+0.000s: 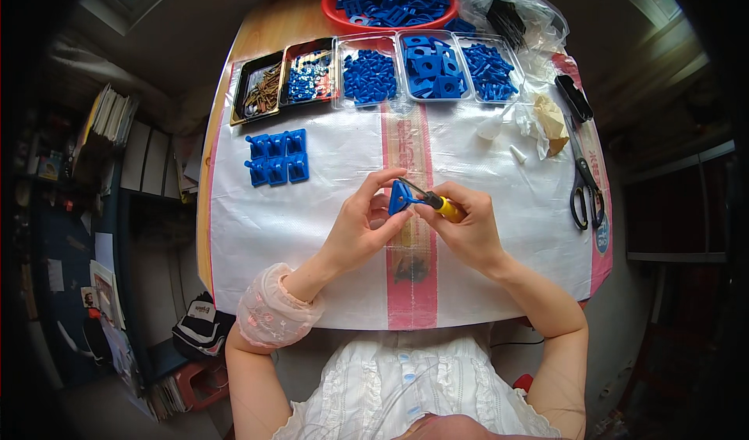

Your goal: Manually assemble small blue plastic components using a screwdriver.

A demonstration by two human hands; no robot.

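At a table covered by a white sheet (312, 229) with a red stripe, a person works a blue part (400, 196) just above the sheet's middle; the left hand (360, 225) pinches the part between thumb and fingertips, holding it off the sheet; the right hand (466, 225) is closed around a yellow-handled screwdriver (437, 201), its dark tip set against the part. Left of the part and farther from the person, six finished blue pieces (277, 157) lie in two neat rows on the sheet; beyond them, along the sheet's far edge, runs a line of trays: a black tray (256, 89) of brown screws, another of small blue and white bits, then three clear trays (433, 69) of blue parts; behind these stands a red bowl (388, 1) heaped with more blue parts, a clear bag (507, 11) beside it. Right of the part, near the sheet's edge, lie black scissors (581, 186); scraps of white plastic and a tan lump sit between scissors and trays.
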